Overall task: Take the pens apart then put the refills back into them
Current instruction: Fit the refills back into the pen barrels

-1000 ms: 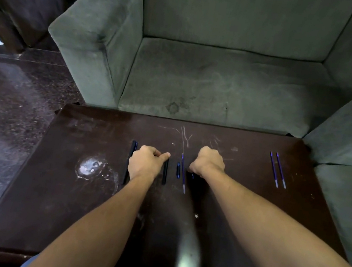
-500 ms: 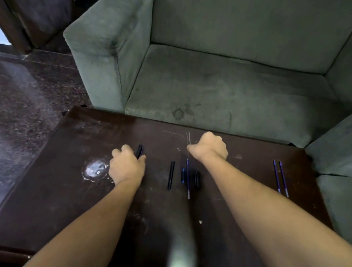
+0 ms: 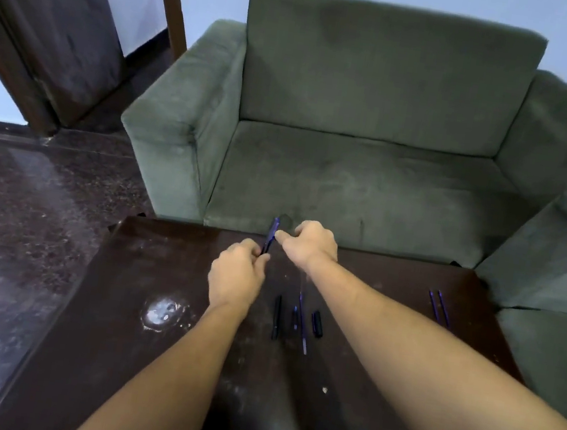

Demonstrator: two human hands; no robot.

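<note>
My left hand grips the lower end of a dark blue pen and holds it up, tilted, above the far edge of the dark wooden table. My right hand pinches the pen near its upper part. Below the hands, on the table, lie a black pen barrel, a thin blue refill, a small blue piece and a short black cap. Two more blue refills lie side by side at the table's far right.
A grey-green sofa stands right behind the table, with a second cushion at the right. A whitish smear marks the table's left half. Polished dark stone floor lies to the left.
My left hand picked a pen up from the table's left group and raised it. My right hand left the parts in the middle and came onto the pen. The camera tilted upward.
</note>
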